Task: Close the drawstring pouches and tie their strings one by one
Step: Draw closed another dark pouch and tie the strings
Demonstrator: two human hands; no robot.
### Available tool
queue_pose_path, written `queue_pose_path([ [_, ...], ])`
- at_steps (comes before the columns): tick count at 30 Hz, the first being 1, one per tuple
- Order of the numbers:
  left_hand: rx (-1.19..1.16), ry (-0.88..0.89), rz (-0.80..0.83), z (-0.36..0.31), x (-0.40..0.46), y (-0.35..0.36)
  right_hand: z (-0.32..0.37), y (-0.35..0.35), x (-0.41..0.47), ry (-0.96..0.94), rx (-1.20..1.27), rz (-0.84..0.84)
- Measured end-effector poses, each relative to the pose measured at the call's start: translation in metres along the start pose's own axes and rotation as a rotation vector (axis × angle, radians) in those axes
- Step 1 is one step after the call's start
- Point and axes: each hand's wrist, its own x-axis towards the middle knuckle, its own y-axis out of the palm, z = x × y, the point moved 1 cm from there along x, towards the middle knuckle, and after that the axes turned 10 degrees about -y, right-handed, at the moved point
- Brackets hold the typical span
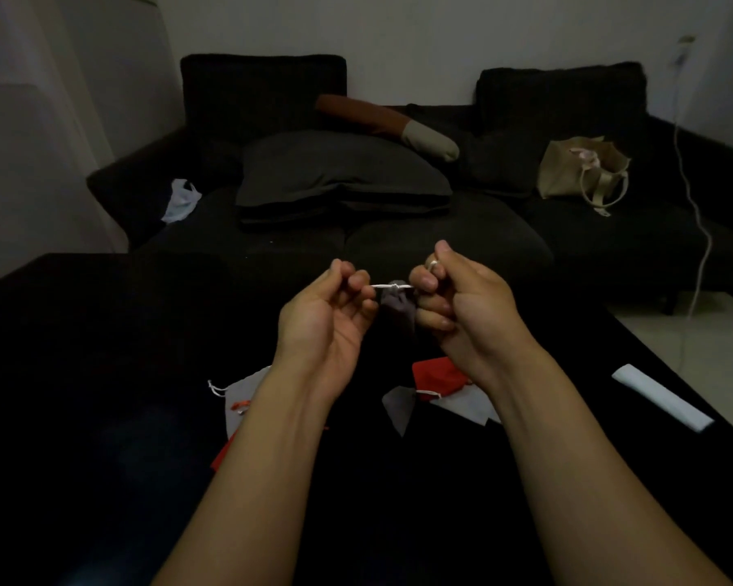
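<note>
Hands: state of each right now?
Left hand: pinching the white string of the grey pouch.
Right hand: gripping the string's other end.

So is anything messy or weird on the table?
A bit messy, not broken. The spare pouches lie scattered under the arms: a grey pouch on the left, a red pouch beside more grey ones. The left hand and right hand pull the white string of a dark pouch.
</note>
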Motion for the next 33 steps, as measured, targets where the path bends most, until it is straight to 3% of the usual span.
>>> queue_pose_path([
  [7,0.117,0.077,0.017,-0.001,0.0,0.001,0.0,0.001,0.002,-0.016,-0.011,0.009],
  [14,0.89,0.22,-0.109,0.007,-0.005,-0.006,-0.004,-0.012,-0.007,0.004,-0.325,0.103],
  [18,1.278,0.377,-0.181,0.009,-0.006,-0.011,-0.005,-0.011,-0.005,0.012,-0.351,0.095],
  [22,1.589,0.416,-0.18,0.007,-0.006,-0.015,-0.004,-0.014,-0.004,0.049,-0.409,0.094],
  [26,1.538,0.353,-0.089,0.004,-0.004,-0.019,0.0,-0.017,-0.004,0.041,-0.458,0.089],
  [29,1.391,0.26,-0.017,0.002,-0.002,-0.021,0.007,-0.022,-0.005,-0.057,-0.652,0.069],
  [33,1.122,0.194,0.037,0.002,0.001,-0.022,0.01,-0.026,-0.007,-0.12,-0.895,0.221],
])
